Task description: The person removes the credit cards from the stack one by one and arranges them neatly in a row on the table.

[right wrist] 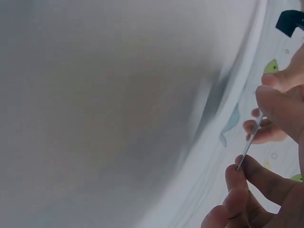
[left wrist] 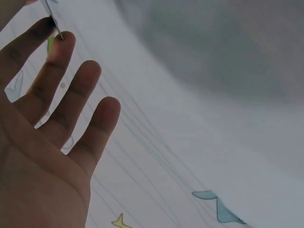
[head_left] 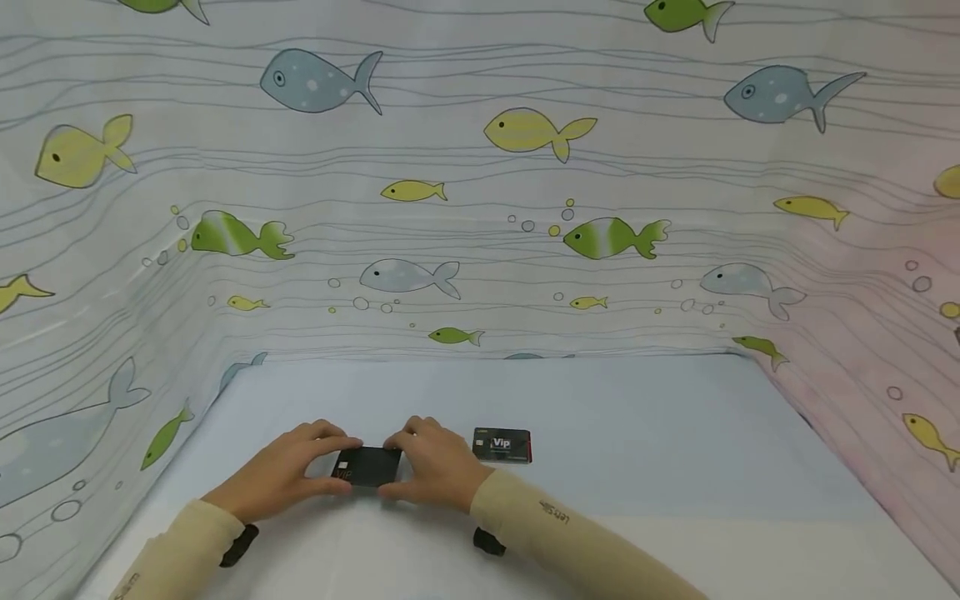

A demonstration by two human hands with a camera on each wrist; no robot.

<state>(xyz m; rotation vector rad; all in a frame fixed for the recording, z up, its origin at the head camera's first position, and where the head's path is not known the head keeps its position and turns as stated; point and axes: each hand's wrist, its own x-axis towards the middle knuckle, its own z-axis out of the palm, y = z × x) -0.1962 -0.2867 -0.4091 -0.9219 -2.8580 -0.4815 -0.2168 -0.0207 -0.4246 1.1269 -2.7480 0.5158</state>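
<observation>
A black card (head_left: 371,467) with a small chip and "VIP" lettering is held between both hands above the white surface. My left hand (head_left: 281,469) grips its left end, thumb at the near edge and fingers at the far edge. At the right end, my right hand (head_left: 438,468) pinches the card the same way. In the left wrist view only the card's thin edge (left wrist: 55,23) shows at the fingertips. Edge-on too, the card (right wrist: 251,140) spans thumb and fingers in the right wrist view. Another dark "Vip" card (head_left: 501,446) lies just beyond the right hand, with red along its right edge.
A white tabletop (head_left: 645,433) spreads under the hands. Fish-patterned sheeting (head_left: 480,242) walls it in at the back and on both sides. Dark bands (head_left: 489,542) sit under the wrists, below the beige sleeves (head_left: 570,533).
</observation>
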